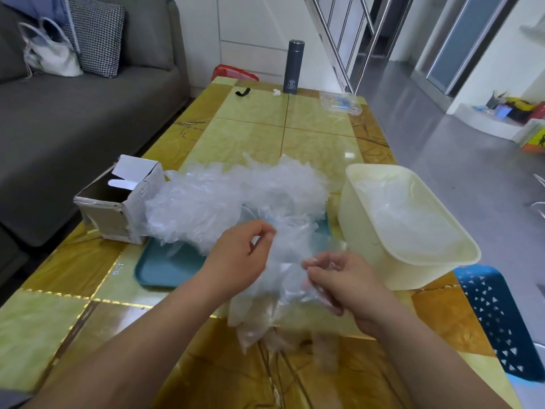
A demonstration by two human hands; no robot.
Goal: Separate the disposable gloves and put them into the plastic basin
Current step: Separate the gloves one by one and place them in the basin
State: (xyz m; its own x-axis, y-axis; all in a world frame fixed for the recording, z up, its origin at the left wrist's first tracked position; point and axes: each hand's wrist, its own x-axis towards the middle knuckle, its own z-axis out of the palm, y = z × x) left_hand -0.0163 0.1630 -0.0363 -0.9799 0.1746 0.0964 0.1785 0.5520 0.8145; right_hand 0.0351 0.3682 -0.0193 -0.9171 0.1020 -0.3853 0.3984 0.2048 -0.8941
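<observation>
The person's left hand and right hand are raised just above the near part of the worktop, both gripping one clear, crinkled bunch of gloves that stretches between them. The left hand pinches the thin film between thumb and forefinger at its upper edge. The right hand's fingers are curled round the film on the other side. The loose ends of the bunch hang down toward the worktop, blurred at the bottom. Behind the hands a large pile of gloves lies heaped on a teal tray, spilling over its far edge and covering most of it. An opened cardboard box stands at the left of the pile, touching it, with its flaps up. To the right of the pile, just beside the tray, sits the cream plastic basin, which holds a shallow layer of separated gloves spread over its bottom. At the far end of the worktop a dark flask stands upright, with a small black strap lying to its left and a clear packet to its right. A grey sofa runs along the left side, and a blue perforated stool shows at the right edge, near the basin.
</observation>
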